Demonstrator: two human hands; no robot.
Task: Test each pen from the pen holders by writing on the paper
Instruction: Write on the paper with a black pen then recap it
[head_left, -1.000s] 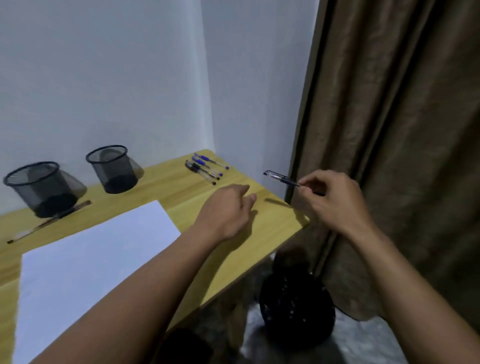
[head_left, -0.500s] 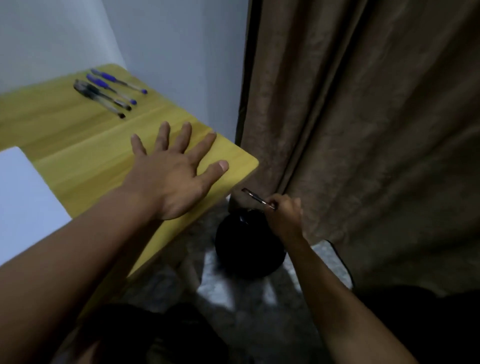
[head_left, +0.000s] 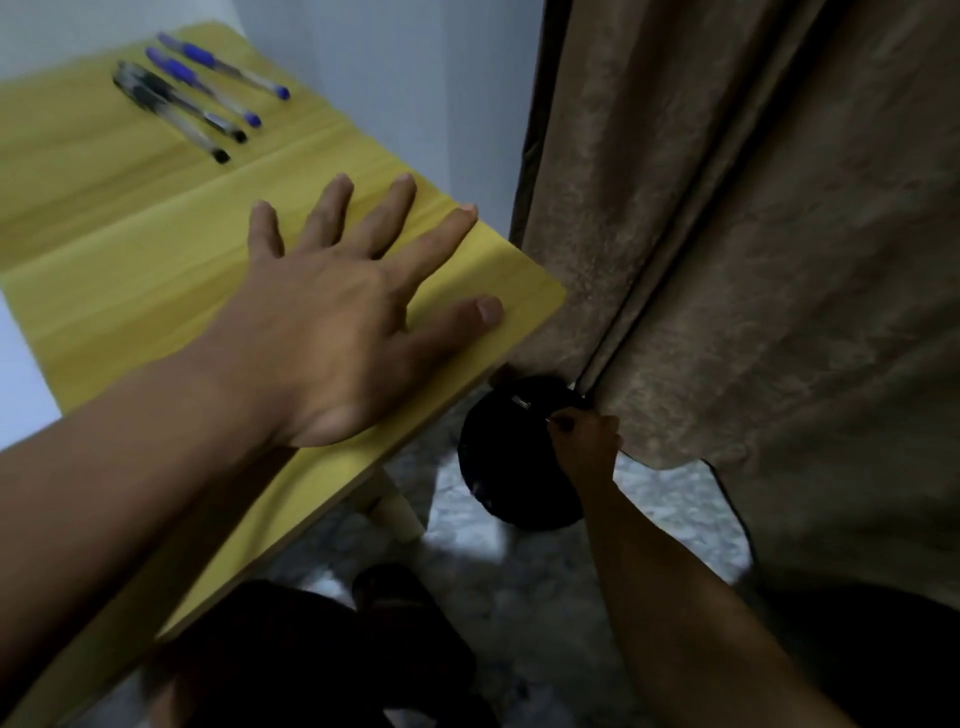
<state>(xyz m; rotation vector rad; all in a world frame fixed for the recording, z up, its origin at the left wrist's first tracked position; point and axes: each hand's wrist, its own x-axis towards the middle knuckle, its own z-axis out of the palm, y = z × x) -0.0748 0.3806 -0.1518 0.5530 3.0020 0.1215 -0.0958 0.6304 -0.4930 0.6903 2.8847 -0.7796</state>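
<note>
My right hand (head_left: 584, 439) reaches down beside the table and pinches a dark pen (head_left: 524, 403), held over the mouth of a black bin (head_left: 511, 467) on the floor. My left hand (head_left: 343, 322) lies flat with spread fingers on the yellow wooden table (head_left: 130, 218), near its right corner, holding nothing. Several pens (head_left: 192, 93), some blue and some black, lie side by side at the far part of the table. A sliver of white paper (head_left: 15, 374) shows at the left edge. The pen holders are out of view.
A brown curtain (head_left: 753, 234) hangs right of the table, down to the bin. A white table leg (head_left: 392, 506) stands under the table edge. The floor is grey and speckled. My dark-clothed legs (head_left: 311, 649) are at the bottom.
My right hand has carried the pen from table height down beside the table to the black bin. My left hand has opened flat on the table. My view has swung right and down.
</note>
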